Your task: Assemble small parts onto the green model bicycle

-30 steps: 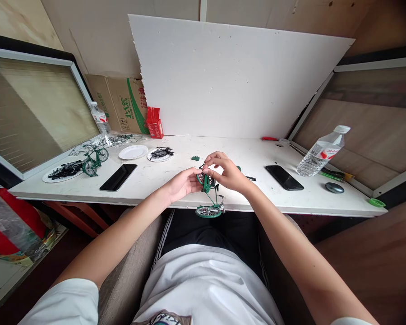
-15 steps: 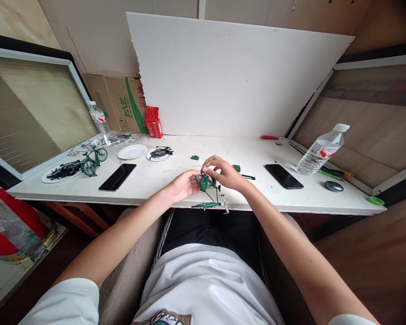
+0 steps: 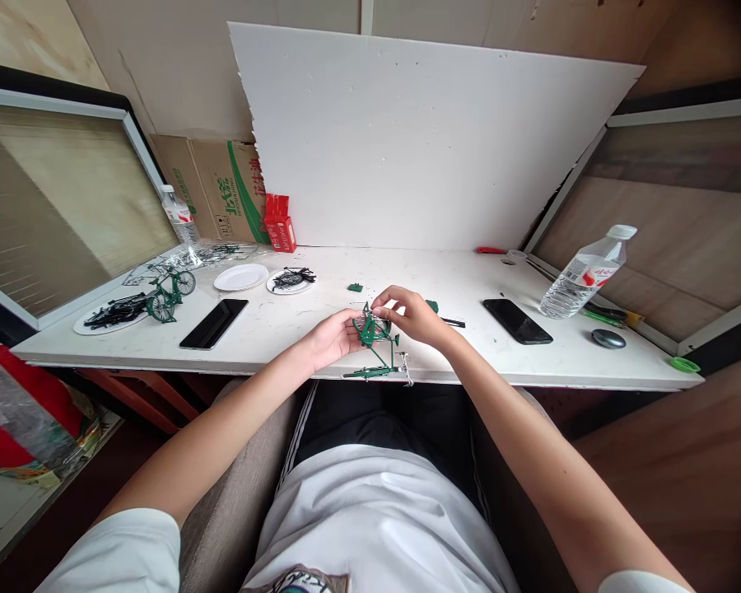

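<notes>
A green model bicycle [image 3: 379,352] is held near the front edge of the white table, its silver handlebar end towards me. My left hand [image 3: 334,339] grips it by the wheel at the far end, fingers closed around the rim. From the other side, my right hand [image 3: 411,315] has thumb and forefinger pinched at the top of that same wheel. Whether a small part sits in that pinch is hidden. Just beyond the hands lies a small green piece [image 3: 355,287], and another green piece [image 3: 432,305] rests behind my right hand, beside a thin black tool [image 3: 454,322].
A second green bicycle [image 3: 171,292] stands at the left by a plate of black parts [image 3: 108,319]. Phones lie on the left [image 3: 214,323] and right [image 3: 517,321]. Near the right end are a water bottle [image 3: 588,272] and a dark mouse-like object [image 3: 608,338]. A white board [image 3: 432,148] leans behind.
The bicycle has shifted slightly left and turned a little between my hands. My right hand's fingers have moved slightly at the wheel. Both hands stay on it.
</notes>
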`<state>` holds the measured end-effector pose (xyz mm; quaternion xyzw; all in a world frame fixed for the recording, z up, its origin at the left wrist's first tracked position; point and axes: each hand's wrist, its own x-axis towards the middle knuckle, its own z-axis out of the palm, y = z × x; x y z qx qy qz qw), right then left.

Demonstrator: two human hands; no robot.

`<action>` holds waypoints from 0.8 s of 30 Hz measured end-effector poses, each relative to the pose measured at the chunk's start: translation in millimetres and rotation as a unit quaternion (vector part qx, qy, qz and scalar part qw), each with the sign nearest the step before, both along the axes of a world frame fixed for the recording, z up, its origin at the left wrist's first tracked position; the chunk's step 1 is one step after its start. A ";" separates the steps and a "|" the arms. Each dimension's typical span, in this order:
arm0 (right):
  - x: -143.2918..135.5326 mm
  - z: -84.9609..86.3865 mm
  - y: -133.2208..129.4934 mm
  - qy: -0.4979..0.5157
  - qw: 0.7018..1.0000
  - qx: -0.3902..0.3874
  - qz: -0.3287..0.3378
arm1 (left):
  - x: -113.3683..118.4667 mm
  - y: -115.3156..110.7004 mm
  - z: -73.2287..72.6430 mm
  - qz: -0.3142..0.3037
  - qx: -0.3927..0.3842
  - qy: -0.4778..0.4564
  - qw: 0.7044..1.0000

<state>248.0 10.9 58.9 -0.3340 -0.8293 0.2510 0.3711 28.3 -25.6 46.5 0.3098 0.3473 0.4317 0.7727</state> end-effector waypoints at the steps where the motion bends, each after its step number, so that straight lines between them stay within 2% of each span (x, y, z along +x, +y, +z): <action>1: -0.2 -0.6 0.4 -0.001 1.000 0.005 0.001 | 0.1 0.3 -0.8 0.001 -0.001 0.001 1.000; 8: -2.9 -6.2 1.6 -0.010 1.000 0.006 -0.006 | 1.0 1.7 -5.1 -0.005 -0.008 0.005 1.000; 16: -7.3 -12.8 3.8 -0.009 1.000 0.014 0.017 | -1.3 5.8 -15.0 -0.020 0.023 0.013 0.999; 24: -8.5 -15.1 2.0 -0.016 0.999 -0.025 0.031 | -2.9 5.2 -20.4 -0.027 0.050 0.018 0.998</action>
